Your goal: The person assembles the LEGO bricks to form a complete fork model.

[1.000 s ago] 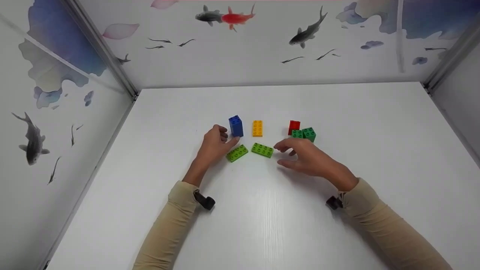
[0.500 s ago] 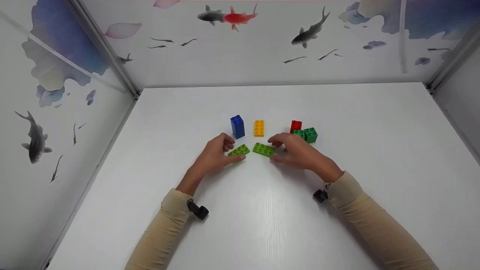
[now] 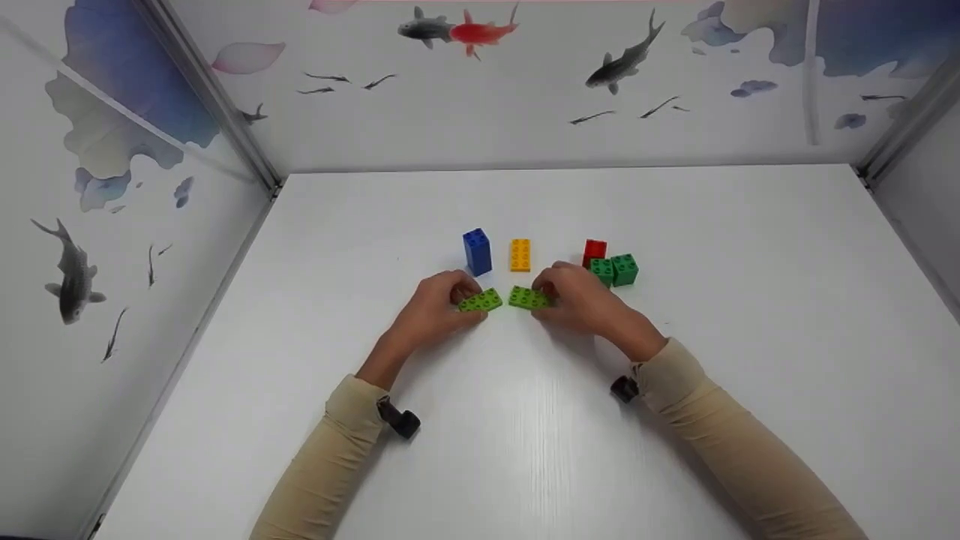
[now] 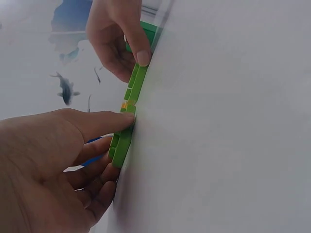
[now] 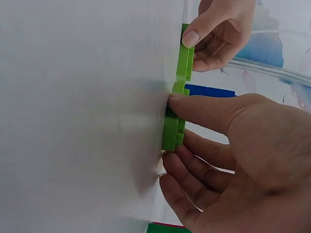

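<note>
Foreground: A white tabletop (image 3: 525,435) is crossed by two tan sleeves (image 3: 304,461).
Left hand (image 3: 435,309): A flat lime-green studded plastic brick (image 3: 480,301) is pinched by its long sides, thumb nearest, the fingers drawn in to its width.
Right hand (image 3: 577,300): A matching lime-green plastic brick (image 3: 525,297) is gripped likewise between thumb and fingers; the spare fingers are loosely bent.
Lime pair: Both are held near mid-table, ends just beside each other but apart; whether either has been lifted cannot be told.
Just changed: Half a second ago the bricks were loosely bracketed; now the fingers have been closed in. Both hands are thus occupied, and the grasp appears secured.
Right rear: Two dark green plastic cubes (image 3: 624,270) are seen side by side, a red plastic block (image 3: 595,250) partly hidden behind.
Left rear: A tall blue plastic block (image 3: 477,253) and a flat yellow plastic brick (image 3: 520,256) are left untouched.
Backdrop: A white wall (image 3: 517,112) is decorated with painted fish.
</note>
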A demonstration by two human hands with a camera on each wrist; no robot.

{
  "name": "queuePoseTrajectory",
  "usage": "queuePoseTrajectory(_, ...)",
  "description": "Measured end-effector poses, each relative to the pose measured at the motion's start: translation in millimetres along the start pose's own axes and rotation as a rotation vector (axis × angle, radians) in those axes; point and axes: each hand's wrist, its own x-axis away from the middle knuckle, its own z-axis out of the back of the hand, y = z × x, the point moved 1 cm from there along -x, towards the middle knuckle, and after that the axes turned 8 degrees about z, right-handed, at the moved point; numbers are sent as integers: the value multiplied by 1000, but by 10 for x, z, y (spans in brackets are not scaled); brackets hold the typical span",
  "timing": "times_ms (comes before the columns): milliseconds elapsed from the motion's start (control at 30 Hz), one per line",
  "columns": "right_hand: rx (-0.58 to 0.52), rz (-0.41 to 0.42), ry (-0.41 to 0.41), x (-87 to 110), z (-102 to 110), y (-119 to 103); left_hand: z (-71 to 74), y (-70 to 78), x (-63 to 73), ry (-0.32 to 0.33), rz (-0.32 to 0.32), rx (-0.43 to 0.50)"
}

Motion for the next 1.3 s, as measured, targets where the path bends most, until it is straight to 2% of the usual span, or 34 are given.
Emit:
queuePoseTrajectory(267,-34,55,6,147,55,68,-51,44,-7,-28,-74,-29)
queuePoseTrajectory(467,-37,93,38,343,158,136,-147,122,-14,-79,-130,-33)
queuePoseTrajectory(867,-2,122,31,738,223,332,-341,400,-59,-147,-225,-60)
queuePoseTrajectory(1100,30,135,25,859,234,401,-453,551,-89,-183,-250,-92)
queuePoseTrajectory(1300,23,128,21,906,267,434,-520,590,-117,-205,-262,-81)
